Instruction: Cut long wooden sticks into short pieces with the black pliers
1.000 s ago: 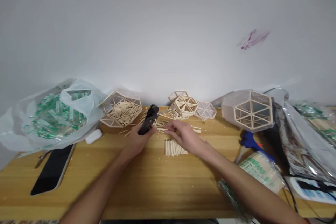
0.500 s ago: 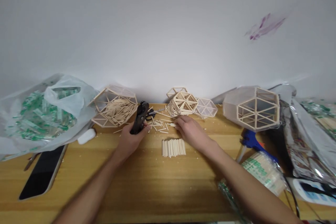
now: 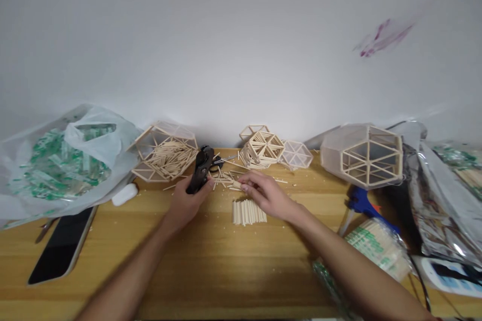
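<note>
My left hand (image 3: 188, 206) is wrapped round a black-handled hand tool (image 3: 202, 170), held upright; its exact kind is hard to make out. Short wooden sticks (image 3: 225, 178) lie loose in a pile between my hands. At the right edge of this pile, my right hand (image 3: 265, 191) has its thumb and fingers drawn together at some short sticks; whether one is pinched is unclear. Just below that hand lies a neat row of cut sticks (image 3: 248, 212), side by side on the table. Dark-handled scissors (image 3: 217, 162) rest behind the loose pile.
Hexagonal stick frames (image 3: 263, 146) stand along the wall, and one open frame (image 3: 171, 155) is filled with sticks. A larger paper-covered frame (image 3: 361, 155), a blue glue gun (image 3: 359, 201) and packed sticks (image 3: 378, 246) are right. A plastic bag (image 3: 68, 160) and phone (image 3: 62, 246) are left.
My right hand has moved left and slightly toward me, to the near side of the loose sticks. My left hand keeps the black tool in nearly the same place.
</note>
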A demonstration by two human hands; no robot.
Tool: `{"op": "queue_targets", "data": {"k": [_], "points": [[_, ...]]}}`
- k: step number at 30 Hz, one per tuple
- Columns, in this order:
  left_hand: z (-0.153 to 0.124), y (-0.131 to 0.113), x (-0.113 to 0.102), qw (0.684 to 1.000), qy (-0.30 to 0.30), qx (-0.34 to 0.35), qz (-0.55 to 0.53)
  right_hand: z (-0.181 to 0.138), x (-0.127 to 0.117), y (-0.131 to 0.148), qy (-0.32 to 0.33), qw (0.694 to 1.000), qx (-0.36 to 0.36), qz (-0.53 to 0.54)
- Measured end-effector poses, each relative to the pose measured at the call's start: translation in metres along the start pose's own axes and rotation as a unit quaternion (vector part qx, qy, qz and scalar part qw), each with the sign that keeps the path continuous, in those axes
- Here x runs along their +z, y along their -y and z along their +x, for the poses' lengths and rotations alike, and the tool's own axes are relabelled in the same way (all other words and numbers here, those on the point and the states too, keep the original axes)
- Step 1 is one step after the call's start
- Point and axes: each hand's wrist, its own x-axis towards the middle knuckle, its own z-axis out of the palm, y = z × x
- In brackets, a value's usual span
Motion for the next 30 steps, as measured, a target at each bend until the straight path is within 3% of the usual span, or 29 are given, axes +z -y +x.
{"op": "queue_targets", "data": {"k": [12, 19, 25, 30], "points": [[0.0, 0.001, -0.003, 0.999, 0.002, 0.042, 0.027, -0.001, 0.002, -0.004, -0.006, 0.999, -0.033, -0.022], [0.0, 0.005, -0.003, 0.997, 0.0, 0.063, 0.054, 0.0, 0.002, 0.0, -0.01, 1.0, -0.018, -0.009], [-0.007, -0.001, 0.008, 0.994, 0.065, 0.061, 0.064, -0.001, 0.006, 0.006, 0.015, 1.0, -0.022, 0.004], [-0.007, -0.007, 0.009, 0.996, 0.057, 0.05, 0.038, 0.0, 0.007, 0.007, 0.0, 1.0, 0.005, 0.014]]}}
